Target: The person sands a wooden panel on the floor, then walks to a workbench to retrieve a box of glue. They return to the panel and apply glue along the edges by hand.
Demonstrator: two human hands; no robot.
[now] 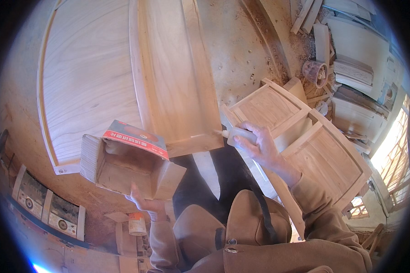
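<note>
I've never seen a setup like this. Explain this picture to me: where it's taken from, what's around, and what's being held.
There is no machine here, just a person's two bare hands. The picture comes from a wide fisheye camera worn on the head and looking down, so straight edges bend toward the dark, round border. The left hand holds an open cardboard box with a red band along one flap. The right hand holds a small pale bottle on its side, its tip pointing left. Ahead is a large pale wooden panel; to the right are smaller framed wooden panels. Farther off, at the upper right, is a bucket near some wood scraps.
</note>
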